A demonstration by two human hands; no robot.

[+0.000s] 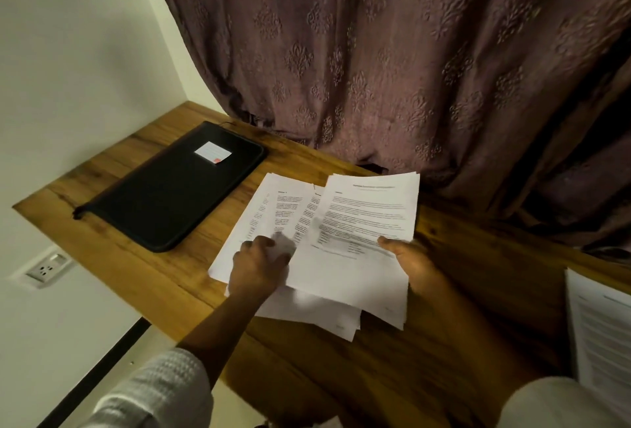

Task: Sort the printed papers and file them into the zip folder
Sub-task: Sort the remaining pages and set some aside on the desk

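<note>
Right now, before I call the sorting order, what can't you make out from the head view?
Head view only:
- Print on the printed papers: too small and soft to read.
- Left hand fingers: motion-blurred, so a pinch is unclear.
- Right hand: fingers hidden under the papers.
- Zip folder label: too small to read.
- Second paper stack: cut off by the right edge.

Both arms stretch forward, the left forearm bare. The left hand [259,265] lies knuckles-up on the left half of the printed papers [358,277], fingers curled on a sheet there, blurred. The right hand [411,258] grips the papers' right edge, thumb pressed on top.
</note>
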